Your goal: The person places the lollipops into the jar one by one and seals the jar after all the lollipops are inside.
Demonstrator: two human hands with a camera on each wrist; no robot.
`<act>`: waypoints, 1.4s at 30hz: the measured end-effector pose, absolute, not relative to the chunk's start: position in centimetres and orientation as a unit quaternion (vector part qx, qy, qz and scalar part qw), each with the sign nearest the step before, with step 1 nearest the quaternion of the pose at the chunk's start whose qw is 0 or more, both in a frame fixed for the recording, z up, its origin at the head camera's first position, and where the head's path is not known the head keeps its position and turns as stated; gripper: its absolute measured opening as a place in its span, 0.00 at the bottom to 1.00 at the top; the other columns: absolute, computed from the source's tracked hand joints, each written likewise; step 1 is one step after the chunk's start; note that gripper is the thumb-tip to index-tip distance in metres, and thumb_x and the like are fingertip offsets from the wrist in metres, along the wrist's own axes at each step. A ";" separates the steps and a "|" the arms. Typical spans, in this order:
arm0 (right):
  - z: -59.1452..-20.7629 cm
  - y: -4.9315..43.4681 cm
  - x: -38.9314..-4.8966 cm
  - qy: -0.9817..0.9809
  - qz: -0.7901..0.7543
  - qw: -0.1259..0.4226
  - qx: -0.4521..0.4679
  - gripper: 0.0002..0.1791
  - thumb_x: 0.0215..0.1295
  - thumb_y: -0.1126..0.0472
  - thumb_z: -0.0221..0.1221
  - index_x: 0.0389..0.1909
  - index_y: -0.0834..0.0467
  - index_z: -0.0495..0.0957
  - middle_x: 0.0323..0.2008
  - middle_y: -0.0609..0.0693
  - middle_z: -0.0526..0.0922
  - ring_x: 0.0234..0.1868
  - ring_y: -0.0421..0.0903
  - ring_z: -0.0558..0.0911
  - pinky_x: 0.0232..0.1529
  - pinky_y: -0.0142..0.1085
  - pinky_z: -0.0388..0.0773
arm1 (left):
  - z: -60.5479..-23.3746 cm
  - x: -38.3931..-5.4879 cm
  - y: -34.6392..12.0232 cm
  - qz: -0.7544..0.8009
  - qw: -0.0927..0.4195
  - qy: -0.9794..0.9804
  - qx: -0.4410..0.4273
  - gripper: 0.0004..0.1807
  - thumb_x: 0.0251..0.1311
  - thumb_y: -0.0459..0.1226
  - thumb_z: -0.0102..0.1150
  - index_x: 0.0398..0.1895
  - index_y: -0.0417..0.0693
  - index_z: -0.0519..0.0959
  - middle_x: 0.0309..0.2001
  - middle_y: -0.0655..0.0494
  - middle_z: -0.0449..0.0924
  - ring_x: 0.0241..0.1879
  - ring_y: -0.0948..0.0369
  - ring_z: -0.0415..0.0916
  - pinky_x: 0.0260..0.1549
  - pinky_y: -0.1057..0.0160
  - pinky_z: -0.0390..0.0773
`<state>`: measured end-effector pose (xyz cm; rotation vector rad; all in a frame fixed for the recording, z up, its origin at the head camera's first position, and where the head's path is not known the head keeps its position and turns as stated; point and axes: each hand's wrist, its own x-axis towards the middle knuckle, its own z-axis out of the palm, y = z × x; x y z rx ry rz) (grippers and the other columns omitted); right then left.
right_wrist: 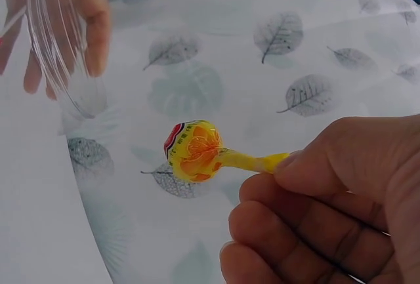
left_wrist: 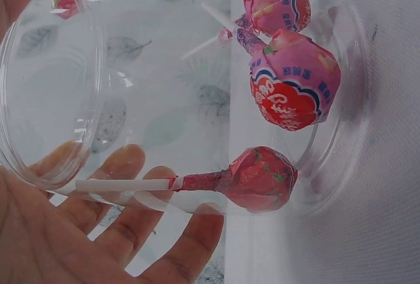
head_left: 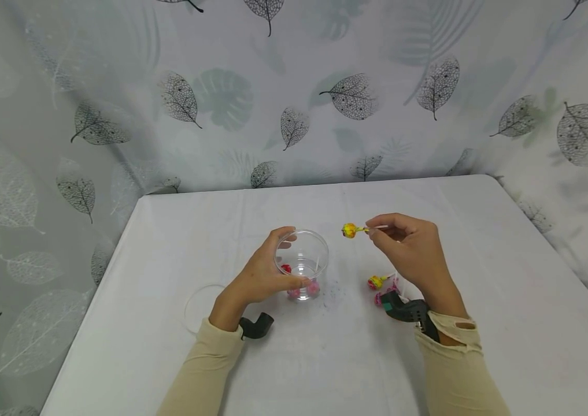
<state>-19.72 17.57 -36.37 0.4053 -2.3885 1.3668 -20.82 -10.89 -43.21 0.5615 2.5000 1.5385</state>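
Observation:
My left hand (head_left: 265,271) grips a clear plastic jar (head_left: 301,248) from its left side, fingers behind it and thumb across the front. Inside the jar, in the left wrist view, lie two pink-wrapped lollipops (left_wrist: 295,87) and a red-wrapped lollipop (left_wrist: 259,179) near its bottom. To the right of the jar, my right hand (head_left: 410,245) pinches the stick of a yellow-wrapped lollipop (right_wrist: 195,151) between thumb and forefinger. Its candy head points left toward the jar, held above the table.
Below my right hand, another yellow lollipop (head_left: 375,282) and some pink lollipops (head_left: 378,299) lie on the white table (head_left: 325,370), partly hidden by the wrist camera. A clear round lid (head_left: 187,306) lies left of my left wrist. Leaf-patterned curtains (head_left: 294,86) surround the table.

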 end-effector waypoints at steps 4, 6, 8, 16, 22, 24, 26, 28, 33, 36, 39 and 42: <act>-36.4 17.2 -19.6 -0.843 0.486 0.176 0.149 0.06 0.63 0.67 0.61 0.37 0.57 0.86 0.34 0.50 0.87 0.28 0.39 0.83 0.21 0.31 0.73 | -43.2 -20.8 -10.9 0.512 0.075 0.834 0.191 0.56 0.40 0.54 0.77 0.72 0.62 0.54 0.63 0.68 0.64 0.65 0.50 0.63 0.54 0.49 0.74; -36.4 17.0 -19.5 -0.842 0.487 0.176 0.153 0.06 0.63 0.67 0.61 0.37 0.57 0.86 0.34 0.49 0.87 0.28 0.39 0.83 0.20 0.31 0.73 | -43.3 -20.9 -10.8 0.512 0.074 0.834 0.193 0.56 0.40 0.54 0.77 0.72 0.62 0.54 0.63 0.68 0.64 0.65 0.50 0.63 0.56 0.47 0.72; -36.3 16.9 -19.4 -0.841 0.488 0.176 0.155 0.06 0.63 0.67 0.61 0.37 0.57 0.86 0.34 0.49 0.87 0.27 0.40 0.83 0.20 0.31 0.73 | -43.3 -20.9 -10.8 0.512 0.072 0.834 0.193 0.56 0.40 0.55 0.77 0.72 0.63 0.54 0.63 0.68 0.65 0.65 0.50 0.63 0.56 0.47 0.73; -36.2 16.3 -19.2 -0.836 0.487 0.185 0.173 0.08 0.61 0.69 0.61 0.36 0.54 0.86 0.34 0.47 0.87 0.28 0.39 0.83 0.22 0.31 0.74 | -43.2 -20.9 -10.8 0.508 0.072 0.836 0.193 0.56 0.40 0.56 0.77 0.72 0.62 0.54 0.63 0.68 0.65 0.64 0.49 0.64 0.56 0.46 0.72; -36.4 15.8 -19.1 -0.834 0.482 0.185 0.195 0.08 0.61 0.69 0.62 0.37 0.55 0.86 0.33 0.47 0.87 0.28 0.40 0.83 0.22 0.31 0.74 | -43.2 -20.9 -10.8 0.511 0.073 0.836 0.188 0.56 0.41 0.54 0.77 0.73 0.60 0.54 0.63 0.67 0.65 0.65 0.49 0.64 0.55 0.46 0.73; -36.4 15.7 -19.0 -0.836 0.479 0.183 0.198 0.08 0.61 0.69 0.62 0.37 0.55 0.86 0.34 0.47 0.88 0.28 0.39 0.83 0.21 0.31 0.73 | -43.2 -20.9 -10.8 0.512 0.072 0.835 0.188 0.55 0.40 0.54 0.77 0.72 0.62 0.55 0.63 0.67 0.65 0.65 0.49 0.63 0.57 0.45 0.72; -36.4 15.6 -19.0 -0.837 0.475 0.182 0.200 0.08 0.61 0.69 0.62 0.37 0.55 0.86 0.34 0.47 0.88 0.28 0.39 0.83 0.22 0.31 0.74 | -43.2 -20.8 -10.8 0.514 0.071 0.834 0.188 0.55 0.40 0.53 0.78 0.71 0.64 0.55 0.63 0.66 0.65 0.65 0.50 0.63 0.57 0.44 0.71; -36.4 15.5 -19.0 -0.839 0.471 0.182 0.202 0.07 0.61 0.69 0.63 0.37 0.56 0.86 0.34 0.47 0.88 0.28 0.39 0.83 0.22 0.31 0.75 | -43.2 -20.8 -10.7 0.515 0.068 0.833 0.190 0.55 0.40 0.53 0.78 0.71 0.64 0.55 0.64 0.65 0.65 0.65 0.50 0.63 0.58 0.44 0.70; -36.4 15.3 -19.0 -0.842 0.466 0.178 0.204 0.07 0.61 0.69 0.63 0.37 0.56 0.86 0.34 0.46 0.87 0.29 0.39 0.83 0.25 0.33 0.78 | -43.3 -20.9 -10.7 0.514 0.067 0.833 0.192 0.56 0.40 0.54 0.77 0.72 0.59 0.55 0.64 0.64 0.66 0.66 0.50 0.62 0.56 0.45 0.72; -36.5 15.2 -19.0 -0.841 0.467 0.174 0.209 0.07 0.61 0.69 0.62 0.37 0.56 0.86 0.35 0.46 0.87 0.30 0.39 0.83 0.28 0.32 0.80 | -43.3 -20.9 -10.7 0.513 0.071 0.835 0.189 0.57 0.40 0.55 0.77 0.72 0.58 0.54 0.64 0.64 0.66 0.66 0.50 0.62 0.54 0.45 0.74; -36.5 14.9 -18.9 -0.840 0.468 0.171 0.217 0.08 0.61 0.70 0.62 0.37 0.55 0.86 0.34 0.45 0.87 0.30 0.39 0.83 0.30 0.32 0.79 | -43.3 -20.9 -10.8 0.512 0.070 0.834 0.191 0.57 0.39 0.55 0.78 0.72 0.58 0.54 0.64 0.64 0.66 0.66 0.52 0.62 0.56 0.45 0.73; -36.6 14.8 -19.0 -0.839 0.468 0.168 0.224 0.09 0.60 0.70 0.62 0.37 0.56 0.86 0.34 0.44 0.87 0.30 0.39 0.83 0.30 0.32 0.79 | -43.3 -20.9 -10.8 0.512 0.066 0.833 0.197 0.57 0.39 0.54 0.78 0.72 0.58 0.54 0.64 0.63 0.66 0.66 0.52 0.62 0.58 0.44 0.70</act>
